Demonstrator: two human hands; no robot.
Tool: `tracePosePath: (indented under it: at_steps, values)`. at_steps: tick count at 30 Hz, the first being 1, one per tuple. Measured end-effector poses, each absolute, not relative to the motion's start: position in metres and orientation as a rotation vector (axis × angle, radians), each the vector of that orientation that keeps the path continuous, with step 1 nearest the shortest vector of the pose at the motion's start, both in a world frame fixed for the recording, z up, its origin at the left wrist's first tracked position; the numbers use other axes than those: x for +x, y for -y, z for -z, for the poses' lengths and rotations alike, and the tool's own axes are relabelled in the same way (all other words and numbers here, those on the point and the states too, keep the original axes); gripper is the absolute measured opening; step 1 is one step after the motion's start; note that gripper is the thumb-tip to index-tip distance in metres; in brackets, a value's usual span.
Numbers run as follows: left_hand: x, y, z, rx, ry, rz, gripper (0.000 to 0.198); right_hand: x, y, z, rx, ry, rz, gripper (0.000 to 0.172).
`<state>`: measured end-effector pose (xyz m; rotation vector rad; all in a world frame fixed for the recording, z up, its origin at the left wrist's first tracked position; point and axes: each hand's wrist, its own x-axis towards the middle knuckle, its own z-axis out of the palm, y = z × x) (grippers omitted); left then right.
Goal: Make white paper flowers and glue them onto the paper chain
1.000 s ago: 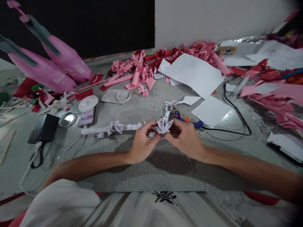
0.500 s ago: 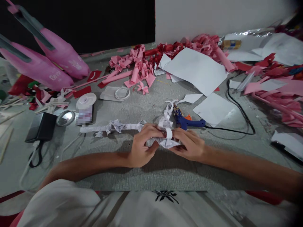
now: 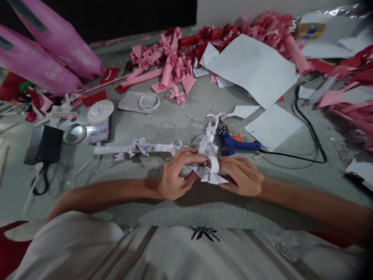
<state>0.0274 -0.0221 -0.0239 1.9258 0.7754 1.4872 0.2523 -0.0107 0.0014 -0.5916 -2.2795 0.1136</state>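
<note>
Near the table's front edge, my left hand (image 3: 178,174) is closed, pinching a folded white paper piece (image 3: 214,179) with printed marks. Closed on the same piece from the other side is my right hand (image 3: 244,175), with its fingertips partly hidden behind the paper. A curled white paper strip (image 3: 215,164) forms a loop between the two hands. Just beyond them lie crumpled white paper strips (image 3: 210,136). To the left, a white paper-wrapped stick (image 3: 122,149) with paper leaves lies on the table. A blue glue gun (image 3: 233,146) rests beyond my right hand.
White paper sheets (image 3: 253,70) and pink and red paper scraps (image 3: 171,62) lie along the back. Two pink bottles (image 3: 55,74) stand at the left, behind a black adapter (image 3: 43,144), a tape roll (image 3: 75,133) and a white spool (image 3: 100,110). The gun's black cord (image 3: 311,134) curves rightward.
The camera view has shifted slightly. Both hands keep hold of the paper piece; my right hand sits a little further from my left, and the curled loop shows wider between them.
</note>
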Motion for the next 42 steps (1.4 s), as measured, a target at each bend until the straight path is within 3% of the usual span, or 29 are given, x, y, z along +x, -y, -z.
tracePosePath:
  at_steps: [6, 16, 22, 27, 32, 42]
  values:
    - [0.028, 0.021, 0.029, 1.928, -0.795, -1.550, 0.050, 0.253, 0.012, 0.000, -0.654, 2.264, -0.179, 0.033]
    - [0.023, 0.016, 0.012, 2.049, -0.764, -1.311, 0.037, 0.245, 0.010, 0.002, -0.760, 2.164, -0.178, 0.014]
    - [0.023, 0.013, 0.001, 2.020, -0.856, -1.308, 0.021, 0.244, 0.001, -0.008, -0.784, 2.215, -0.141, 0.015]
    - [0.026, 0.012, -0.007, 2.050, -0.868, -1.301, 0.028, 0.248, 0.000, -0.006, -0.769, 2.266, -0.038, 0.016]
    - [0.027, 0.013, -0.006, 2.064, -0.887, -1.356, 0.014, 0.250, -0.001, 0.002, -0.643, 2.307, 0.113, 0.016]
    - [0.025, 0.015, 0.000, 2.040, -0.847, -1.418, 0.009, 0.244, 0.003, -0.004, -0.640, 2.387, 0.120, 0.011]
